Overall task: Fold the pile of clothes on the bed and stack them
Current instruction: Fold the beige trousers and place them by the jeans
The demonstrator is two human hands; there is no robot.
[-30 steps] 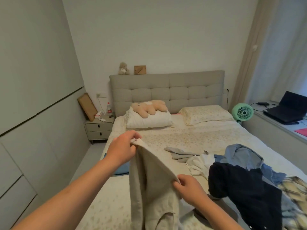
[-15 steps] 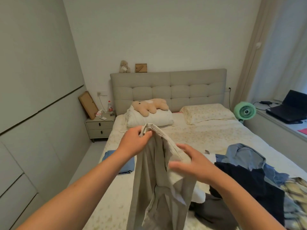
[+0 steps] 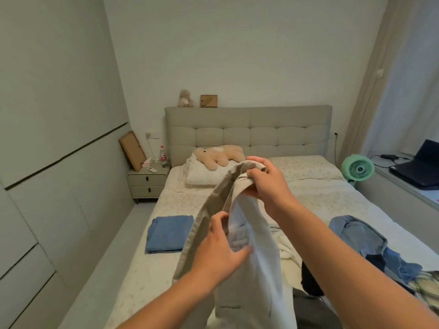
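I hold up a pair of beige trousers (image 3: 251,288) with a pale inner lining over the bed (image 3: 152,276). My right hand (image 3: 266,181) grips the bunched waistband at the top. Lower down, my left hand (image 3: 221,250) holds the trousers at their left edge, thumb over the seam and fingers spread across the lining. A folded blue garment (image 3: 169,233) lies flat on the left side of the bed. The unfolded pile (image 3: 356,236) of light blue, dark navy, white and plaid clothes lies at the right, partly behind my right arm.
Two pillows (image 3: 306,167) and a tan plush toy (image 3: 218,155) lie at the headboard. A nightstand (image 3: 147,184) stands at the left of the bed, beside wardrobe doors. A green fan (image 3: 357,167) and a laptop (image 3: 420,169) are at the window side.
My right hand has risen and taken the top of the trousers. My left hand let go of the top and moved down to the left edge. The view shifted slightly left.
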